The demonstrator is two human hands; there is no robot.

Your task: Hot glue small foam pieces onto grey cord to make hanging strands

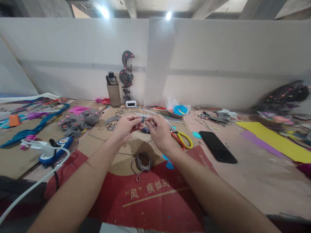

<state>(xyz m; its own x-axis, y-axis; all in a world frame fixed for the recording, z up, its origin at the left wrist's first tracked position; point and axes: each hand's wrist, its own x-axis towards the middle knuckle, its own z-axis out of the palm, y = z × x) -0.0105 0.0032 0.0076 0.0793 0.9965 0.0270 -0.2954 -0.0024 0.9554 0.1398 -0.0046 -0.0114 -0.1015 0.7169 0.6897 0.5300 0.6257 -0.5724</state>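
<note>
My left hand (128, 128) and my right hand (159, 132) meet above the middle of the cardboard, thumbs and fingertips pinched together. Between them is a small dark blue piece (143, 119), too small to make out; more dark blue material (146, 130) shows just below. A coil of grey cord (143, 161) lies on the red-and-brown cardboard (150, 207) nearer to me. Scissors with yellow and orange handles (186, 139) rest just right of my right hand, their blades partly behind it. Small blue paper cutouts (169, 165) lie under my right forearm.
A bottle (113, 92) and hanging grey crescent shapes (126, 69) stand by the back wall. On the right are a black phone (217, 146) and yellow sheet (279, 139). A blue power strip (56, 151) with a white cable and grey felt pieces (79, 121) lie left.
</note>
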